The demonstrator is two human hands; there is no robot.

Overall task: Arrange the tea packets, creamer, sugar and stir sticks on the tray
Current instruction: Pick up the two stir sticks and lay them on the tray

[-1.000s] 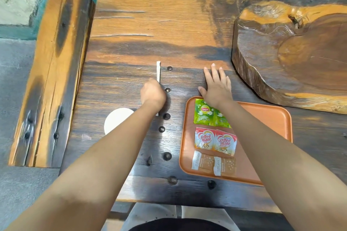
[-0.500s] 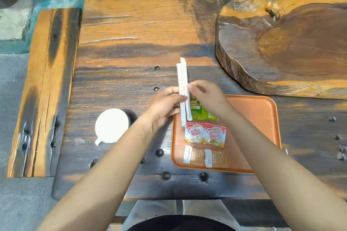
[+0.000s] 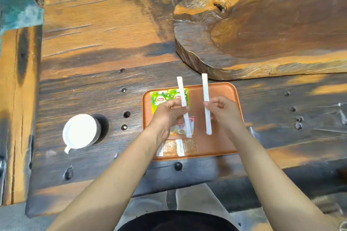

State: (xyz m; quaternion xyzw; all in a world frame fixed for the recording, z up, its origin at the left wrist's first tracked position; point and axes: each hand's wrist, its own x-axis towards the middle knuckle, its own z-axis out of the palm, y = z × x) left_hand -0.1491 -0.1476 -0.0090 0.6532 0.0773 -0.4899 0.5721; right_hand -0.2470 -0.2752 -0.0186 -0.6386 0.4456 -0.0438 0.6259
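Observation:
An orange tray (image 3: pixel 227 146) lies on the dark wooden table. On it sit two green tea packets (image 3: pixel 161 97) at the far left, creamer packets (image 3: pixel 179 129) partly hidden under my left hand, and two brown sugar packets (image 3: pixel 180 147) near the front edge. My left hand (image 3: pixel 167 116) holds one white paper-wrapped stir stick (image 3: pixel 181 90) above the packets. My right hand (image 3: pixel 224 110) holds a second white stir stick (image 3: pixel 205 88) above the bare right part of the tray. Both sticks point away from me, roughly parallel and a hand's width apart.
A white cup (image 3: pixel 79 131) stands on the table left of the tray. A thick carved wooden slab (image 3: pixel 262 30) rises just behind the tray to the right. A wooden bench (image 3: pixel 16 99) runs along the left. Dark round studs dot the table.
Both sticks were held together at the tray's left edge; now each hand has one, and they have drawn apart over the tray. The camera has shifted closer and to the left.

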